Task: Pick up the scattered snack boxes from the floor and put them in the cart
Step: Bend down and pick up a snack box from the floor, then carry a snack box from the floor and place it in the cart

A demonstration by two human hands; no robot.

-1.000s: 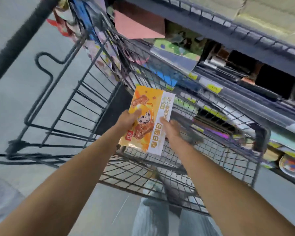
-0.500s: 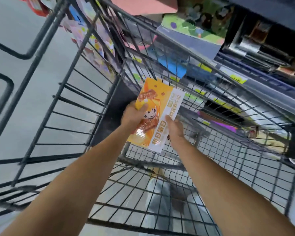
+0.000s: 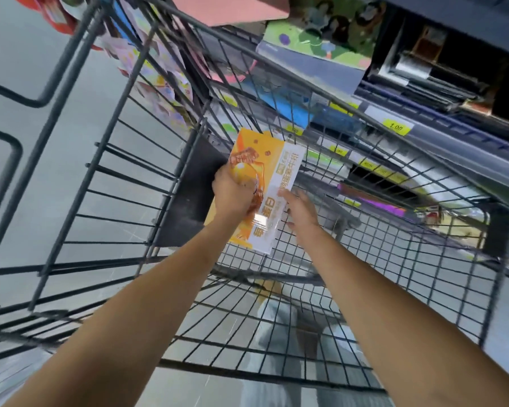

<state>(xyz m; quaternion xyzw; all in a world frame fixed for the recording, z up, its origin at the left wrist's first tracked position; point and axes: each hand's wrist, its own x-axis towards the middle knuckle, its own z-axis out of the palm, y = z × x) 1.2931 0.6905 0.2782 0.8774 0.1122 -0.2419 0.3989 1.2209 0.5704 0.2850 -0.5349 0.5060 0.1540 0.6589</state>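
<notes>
L hand [image 3: 232, 195] wraps the orange-and-white flat cardboard snack box [image 3: 262, 154], fingers curled over the front. R hand [image 3: 301, 212] is mostly open, fingertips on the white edge strip, no real grip. Box sits mid-frame, tilted, low inside the dark wire shopping cart [image 3: 94, 164]; can't tell if it's touching the mesh floor. My call: lay it flat, release L once it's resting, so no corner snags a wire.
</notes>
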